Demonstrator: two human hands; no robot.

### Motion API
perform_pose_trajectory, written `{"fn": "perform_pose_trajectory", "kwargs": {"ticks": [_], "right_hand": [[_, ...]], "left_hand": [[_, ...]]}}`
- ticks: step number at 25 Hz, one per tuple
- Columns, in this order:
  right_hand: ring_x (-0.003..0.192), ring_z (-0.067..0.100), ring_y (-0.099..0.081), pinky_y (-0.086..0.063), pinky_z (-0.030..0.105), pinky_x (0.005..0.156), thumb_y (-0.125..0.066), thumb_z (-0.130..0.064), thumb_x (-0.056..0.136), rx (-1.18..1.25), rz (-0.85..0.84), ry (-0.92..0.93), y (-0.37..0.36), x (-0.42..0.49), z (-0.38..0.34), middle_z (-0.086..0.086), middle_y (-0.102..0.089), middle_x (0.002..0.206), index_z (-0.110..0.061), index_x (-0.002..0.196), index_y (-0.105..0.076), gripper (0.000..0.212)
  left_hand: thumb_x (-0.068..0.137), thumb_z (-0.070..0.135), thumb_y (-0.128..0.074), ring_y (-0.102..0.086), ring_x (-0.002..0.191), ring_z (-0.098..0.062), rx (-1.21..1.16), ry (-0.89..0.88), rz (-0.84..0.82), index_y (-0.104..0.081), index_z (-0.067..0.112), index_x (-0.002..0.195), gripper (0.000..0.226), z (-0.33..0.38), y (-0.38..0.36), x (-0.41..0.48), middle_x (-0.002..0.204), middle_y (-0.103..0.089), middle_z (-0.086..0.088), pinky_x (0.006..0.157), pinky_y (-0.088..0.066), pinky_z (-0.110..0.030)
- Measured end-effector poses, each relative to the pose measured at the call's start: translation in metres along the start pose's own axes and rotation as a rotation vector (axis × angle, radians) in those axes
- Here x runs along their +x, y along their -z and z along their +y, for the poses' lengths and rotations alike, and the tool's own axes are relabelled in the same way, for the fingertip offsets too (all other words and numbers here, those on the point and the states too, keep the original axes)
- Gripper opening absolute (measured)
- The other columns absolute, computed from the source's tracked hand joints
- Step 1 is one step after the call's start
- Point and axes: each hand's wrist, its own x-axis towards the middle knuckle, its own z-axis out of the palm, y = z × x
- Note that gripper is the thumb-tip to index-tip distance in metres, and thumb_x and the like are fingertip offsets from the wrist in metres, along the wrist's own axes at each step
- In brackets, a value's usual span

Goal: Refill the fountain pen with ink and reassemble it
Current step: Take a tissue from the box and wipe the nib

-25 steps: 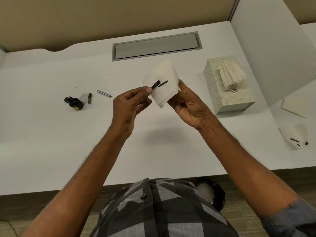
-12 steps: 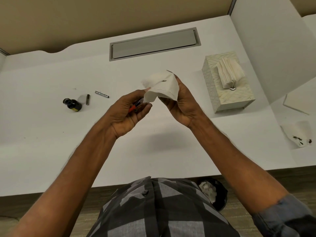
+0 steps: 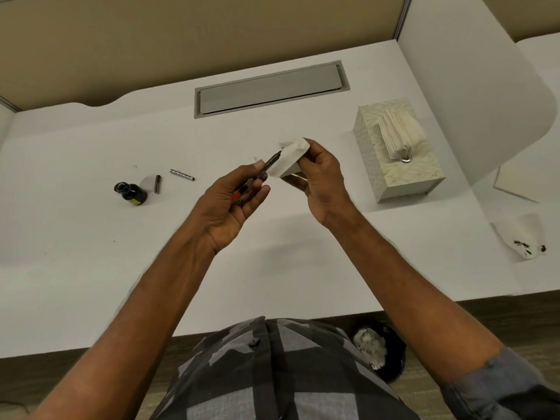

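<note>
A white tabletop (image 3: 91, 268) runs in front of you, backed by a tan wall, with a white partition (image 3: 472, 86) standing at its right end. Above the middle of it, you hold the pen's front section (image 3: 263, 172) in your left hand (image 3: 233, 204). Thumb and fingers pinch it, and the part with the red band lies across your fingers. The section points up and to the right, and its tip goes into a folded white tissue (image 3: 289, 160). Your right hand (image 3: 322, 183) grips that tissue, with fingers and thumb closed around the fold. The nib itself is hidden inside the paper, so you cannot tell how it sits in there.

The other pen parts lie on the tabletop to your left, well apart from your hands. A slim metal barrel (image 3: 181, 174) lies flat, and a short dark piece (image 3: 157, 184), perhaps the cap, lies just beside it. Next to that stands the small dark ink bottle (image 3: 131, 191) with a yellow label and its mouth open.

To your right, a patterned tissue box (image 3: 403, 177) stands with a sheet poking out of the top. Further right, near the tabletop's edge, lies a used tissue (image 3: 521, 237) with dark ink spots. A grey cable hatch (image 3: 269, 87) is set into the tabletop at the back. Below the front edge, a dark bin (image 3: 391, 368) on the floor holds crumpled white paper, beside your plaid shirt (image 3: 272, 374).
</note>
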Motion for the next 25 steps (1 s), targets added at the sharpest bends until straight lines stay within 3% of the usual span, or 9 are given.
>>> {"fn": "perform_pose_trajectory", "kwargs": {"ticks": [3, 7, 10, 12, 17, 21, 25], "right_hand": [[0.098, 0.016, -0.072, -0.059, 0.029, 0.081, -0.051, -0.002, 0.104, 0.122, -0.137, -0.029, -0.014, -0.013, -0.008, 0.003, -0.075, 0.109, -0.008, 0.12, -0.068, 0.024], [0.107, 0.022, -0.069, -0.057, 0.033, 0.097, -0.05, -0.01, 0.106, 0.271, -0.248, -0.093, -0.03, -0.021, -0.009, 0.011, -0.069, 0.124, -0.002, 0.125, -0.065, 0.026], [0.091, 0.017, -0.073, -0.058, 0.025, 0.079, -0.056, 0.001, 0.102, 0.183, -0.18, -0.089, -0.044, -0.02, 0.002, 0.01, -0.073, 0.107, -0.003, 0.116, -0.063, 0.016], [0.082, 0.013, -0.072, -0.057, 0.021, 0.07, -0.06, 0.008, 0.097, 0.124, -0.147, -0.089, -0.053, -0.023, 0.006, 0.002, -0.076, 0.095, -0.013, 0.11, -0.059, 0.025], [0.076, 0.011, -0.068, -0.052, 0.019, 0.064, -0.064, 0.01, 0.093, -0.021, -0.138, -0.082, -0.078, -0.028, 0.016, -0.004, -0.077, 0.086, -0.017, 0.112, -0.054, 0.035], [0.083, 0.017, -0.07, -0.055, 0.025, 0.074, -0.068, 0.006, 0.093, -0.054, -0.073, -0.049, -0.117, -0.028, 0.03, -0.003, -0.079, 0.086, -0.018, 0.107, -0.055, 0.031], [0.083, 0.018, -0.071, -0.055, 0.029, 0.076, -0.069, 0.008, 0.09, -0.04, 0.077, -0.012, -0.159, -0.028, 0.054, -0.002, -0.079, 0.085, -0.018, 0.102, -0.056, 0.032]], "left_hand": [[0.084, 0.009, -0.078, -0.066, 0.065, -0.006, -0.068, -0.073, 0.05, -0.075, 0.005, 0.09, 0.008, 0.003, 0.014, 0.004, 0.084, -0.066, -0.006, 0.068, -0.06, -0.022], [0.084, 0.007, -0.078, -0.069, 0.069, -0.01, 0.017, -0.191, 0.067, -0.075, 0.002, 0.102, 0.019, 0.011, 0.035, 0.004, 0.084, -0.071, -0.005, 0.072, -0.06, -0.023], [0.08, 0.007, -0.082, -0.075, 0.087, -0.02, 0.191, -0.3, 0.058, -0.07, 0.007, 0.114, 0.035, 0.015, 0.049, 0.003, 0.09, -0.079, -0.006, 0.077, -0.06, -0.026], [0.077, 0.01, -0.085, -0.076, 0.096, -0.023, 0.302, -0.398, 0.043, -0.062, 0.01, 0.126, 0.054, 0.018, 0.061, 0.004, 0.094, -0.08, -0.009, 0.083, -0.06, -0.031], [0.075, 0.017, -0.09, -0.075, 0.096, -0.019, 0.524, -0.643, 0.019, -0.054, 0.019, 0.138, 0.073, 0.031, 0.098, 0.008, 0.096, -0.08, -0.002, 0.093, -0.058, -0.035], [0.084, 0.0, -0.078, -0.074, 0.101, -0.023, 0.201, -0.504, -0.096, -0.049, 0.011, 0.142, 0.066, 0.046, 0.128, 0.022, 0.094, -0.078, -0.004, 0.096, -0.057, -0.037], [0.089, 0.002, -0.073, -0.074, 0.101, -0.025, 0.019, -0.335, -0.137, -0.043, 0.006, 0.144, 0.063, 0.054, 0.152, 0.041, 0.106, -0.076, -0.014, 0.093, -0.058, -0.035]]}}
